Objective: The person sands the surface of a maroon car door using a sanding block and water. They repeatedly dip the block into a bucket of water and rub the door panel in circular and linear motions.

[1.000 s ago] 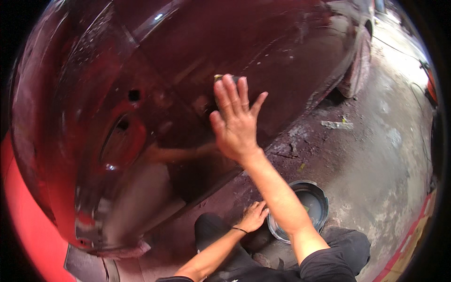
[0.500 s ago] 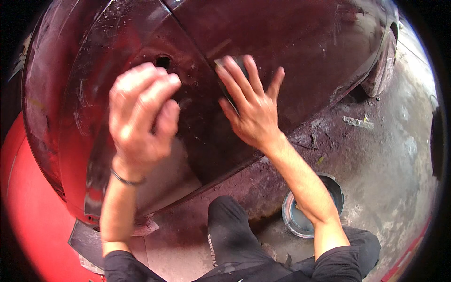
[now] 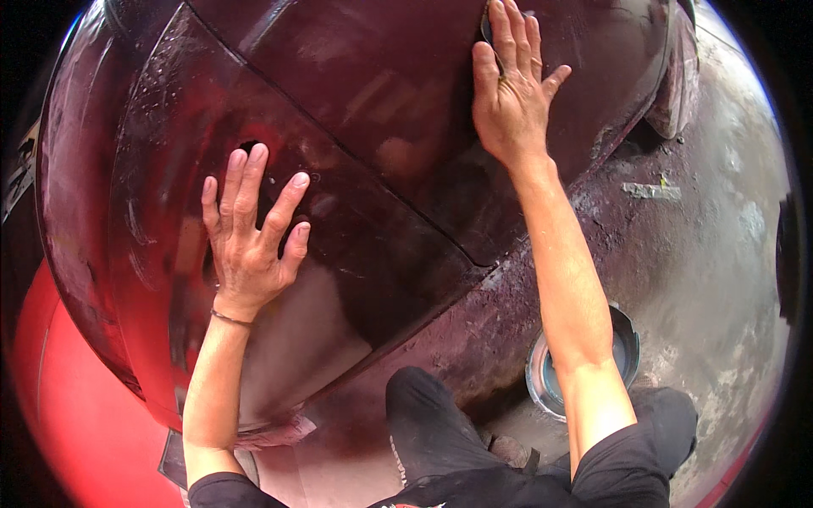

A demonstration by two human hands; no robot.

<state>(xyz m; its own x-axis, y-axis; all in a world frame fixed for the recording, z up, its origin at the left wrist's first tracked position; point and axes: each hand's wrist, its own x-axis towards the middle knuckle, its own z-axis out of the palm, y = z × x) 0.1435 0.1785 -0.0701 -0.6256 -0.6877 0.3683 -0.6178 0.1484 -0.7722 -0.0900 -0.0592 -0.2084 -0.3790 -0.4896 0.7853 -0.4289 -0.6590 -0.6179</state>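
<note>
A glossy dark maroon car body panel (image 3: pixel 381 102) fills the upper middle, crossed by a slanting seam. My right hand (image 3: pixel 515 89) is stretched far forward over it, palm down. Beneath its fingers, a dark flat pad (image 3: pixel 486 27) peeks out by the thumb side; most of it is hidden, so its exact kind does not show. My left hand (image 3: pixel 254 237) has its fingers spread over the redder part of the panel and holds nothing. Just beyond its fingertips is a dark round hole (image 3: pixel 249 145). Whether the left palm touches the surface, I cannot tell.
A round bucket (image 3: pixel 631 339) with bluish-grey contents stands on the floor, partly behind my right forearm. A bright red panel (image 3: pixel 93 389) curves along the lower left. A pale strip (image 3: pixel 652 191) lies on the stained concrete (image 3: pixel 720 279). My bent knee (image 3: pixel 423 406) is close to the panel's lower edge.
My right hand has slid forward and right with the dark pad. My left hand has gone from loosely curled to spread and sits slightly lower. The whole view has shifted.
</note>
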